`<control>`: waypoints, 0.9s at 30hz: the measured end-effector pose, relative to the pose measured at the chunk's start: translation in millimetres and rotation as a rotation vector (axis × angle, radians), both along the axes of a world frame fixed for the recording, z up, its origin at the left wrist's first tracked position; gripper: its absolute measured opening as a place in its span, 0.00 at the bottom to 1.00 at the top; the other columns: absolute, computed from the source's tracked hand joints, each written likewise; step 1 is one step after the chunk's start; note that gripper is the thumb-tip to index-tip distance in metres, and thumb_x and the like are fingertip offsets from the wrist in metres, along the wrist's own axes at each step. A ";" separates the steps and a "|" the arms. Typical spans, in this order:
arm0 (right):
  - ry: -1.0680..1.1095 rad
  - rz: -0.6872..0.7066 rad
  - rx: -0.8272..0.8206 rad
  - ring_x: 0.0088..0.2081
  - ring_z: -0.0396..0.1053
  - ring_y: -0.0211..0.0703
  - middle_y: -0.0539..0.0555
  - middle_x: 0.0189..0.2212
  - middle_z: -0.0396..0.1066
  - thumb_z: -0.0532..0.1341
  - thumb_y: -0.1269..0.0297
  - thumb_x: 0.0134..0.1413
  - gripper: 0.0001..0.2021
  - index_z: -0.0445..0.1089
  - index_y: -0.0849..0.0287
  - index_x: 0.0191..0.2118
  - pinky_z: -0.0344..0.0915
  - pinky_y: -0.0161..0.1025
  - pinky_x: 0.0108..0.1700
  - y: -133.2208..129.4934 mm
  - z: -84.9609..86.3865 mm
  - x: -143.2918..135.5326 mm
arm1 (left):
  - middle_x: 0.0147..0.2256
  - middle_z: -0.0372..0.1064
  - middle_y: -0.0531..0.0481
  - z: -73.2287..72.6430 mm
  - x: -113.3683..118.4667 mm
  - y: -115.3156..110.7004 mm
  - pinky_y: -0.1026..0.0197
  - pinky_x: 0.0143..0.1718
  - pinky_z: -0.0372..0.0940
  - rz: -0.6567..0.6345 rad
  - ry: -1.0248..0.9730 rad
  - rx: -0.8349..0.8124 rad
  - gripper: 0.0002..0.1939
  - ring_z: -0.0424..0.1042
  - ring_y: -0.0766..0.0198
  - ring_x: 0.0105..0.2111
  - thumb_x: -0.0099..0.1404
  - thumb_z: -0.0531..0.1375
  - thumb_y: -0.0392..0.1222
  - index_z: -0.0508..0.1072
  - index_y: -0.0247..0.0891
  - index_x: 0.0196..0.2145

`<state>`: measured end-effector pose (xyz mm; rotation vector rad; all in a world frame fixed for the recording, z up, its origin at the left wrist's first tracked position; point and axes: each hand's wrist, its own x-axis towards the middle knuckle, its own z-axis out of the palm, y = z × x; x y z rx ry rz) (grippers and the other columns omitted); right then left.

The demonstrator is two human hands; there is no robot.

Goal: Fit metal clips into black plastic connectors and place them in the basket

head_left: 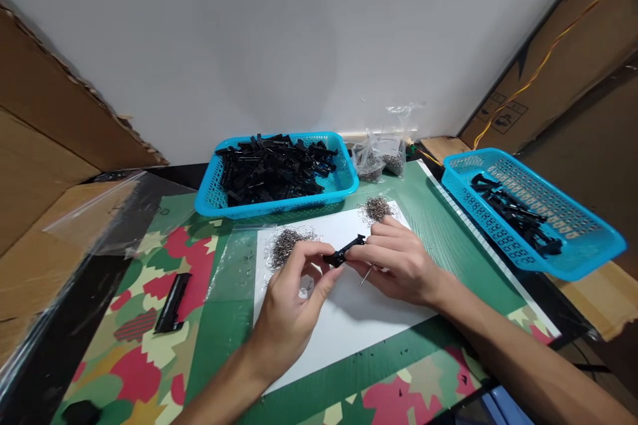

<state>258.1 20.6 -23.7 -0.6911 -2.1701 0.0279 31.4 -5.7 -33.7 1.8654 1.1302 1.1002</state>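
Observation:
A small elongated black plastic part (pixel 341 255) is held above a white sheet (pixel 343 325). My left hand (pixel 294 299) pinches its left end between thumb and forefinger. From the other side my right hand (pixel 399 259) grips the same part with its fingertips. A thin metal rod (pixel 366 275) sticks out below the right hand's fingers; its upper end is hidden. Small wire pieces lie in a heap (pixel 285 247) just beyond the left hand, and a second wire heap (pixel 376 208) lies behind the right hand.
Behind stands a blue basket (pixel 269 207) full of black parts. Another blue basket (pixel 573 265) at right holds fewer. Clear bags (pixel 391 153) of small metal pieces stand between them. A longer black part (pixel 172 303) lies at left on the camouflage-patterned sheet (pixel 134 358).

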 end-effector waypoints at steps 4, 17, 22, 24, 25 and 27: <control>0.057 0.025 -0.161 0.28 0.63 0.40 0.48 0.23 0.69 0.62 0.71 0.68 0.06 0.78 0.64 0.44 0.54 0.41 0.36 -0.8 5.9 0.5 | 0.46 0.77 0.53 -1.4 -0.7 1.7 0.68 0.39 0.74 0.045 0.068 0.173 0.12 0.79 0.66 0.40 0.74 0.64 0.34 0.72 0.45 0.52; 0.345 -0.003 -0.451 0.27 0.68 0.35 0.50 0.31 0.80 0.66 0.71 0.67 0.05 0.80 0.61 0.46 0.62 0.37 0.34 -15.3 10.9 -17.0 | 0.44 0.81 0.38 6.1 -12.6 5.3 0.54 0.41 0.74 -0.022 0.318 0.744 0.18 0.79 0.54 0.41 0.65 0.65 0.17 0.77 0.32 0.48; 0.283 0.004 -0.361 0.27 0.68 0.36 0.48 0.28 0.77 0.65 0.73 0.68 0.04 0.78 0.61 0.45 0.63 0.38 0.36 -14.3 10.2 -16.6 | 0.46 0.82 0.37 5.6 -18.1 2.8 0.53 0.38 0.72 -0.057 0.363 0.779 0.23 0.78 0.52 0.39 0.61 0.63 0.14 0.78 0.31 0.50; 0.261 0.007 -0.338 0.27 0.67 0.36 0.48 0.27 0.76 0.65 0.73 0.68 0.04 0.78 0.60 0.43 0.64 0.38 0.37 -13.8 9.5 -16.9 | 0.46 0.83 0.36 7.2 -17.7 2.6 0.52 0.37 0.72 -0.059 0.382 0.789 0.23 0.78 0.52 0.39 0.61 0.63 0.15 0.78 0.31 0.50; 0.254 0.007 -0.336 0.27 0.67 0.36 0.48 0.27 0.76 0.64 0.73 0.68 0.04 0.78 0.60 0.43 0.64 0.38 0.37 -13.7 9.4 -16.9 | 0.46 0.83 0.37 8.2 -17.1 2.7 0.52 0.36 0.72 -0.056 0.389 0.800 0.22 0.79 0.51 0.39 0.61 0.63 0.15 0.79 0.31 0.50; 0.247 0.011 -0.353 0.26 0.67 0.36 0.48 0.27 0.76 0.64 0.74 0.68 0.04 0.77 0.60 0.42 0.63 0.38 0.37 -13.8 10.0 -16.6 | 0.44 0.84 0.37 10.2 -15.7 3.0 0.52 0.36 0.72 -0.041 0.398 0.827 0.21 0.79 0.51 0.38 0.61 0.63 0.15 0.79 0.30 0.49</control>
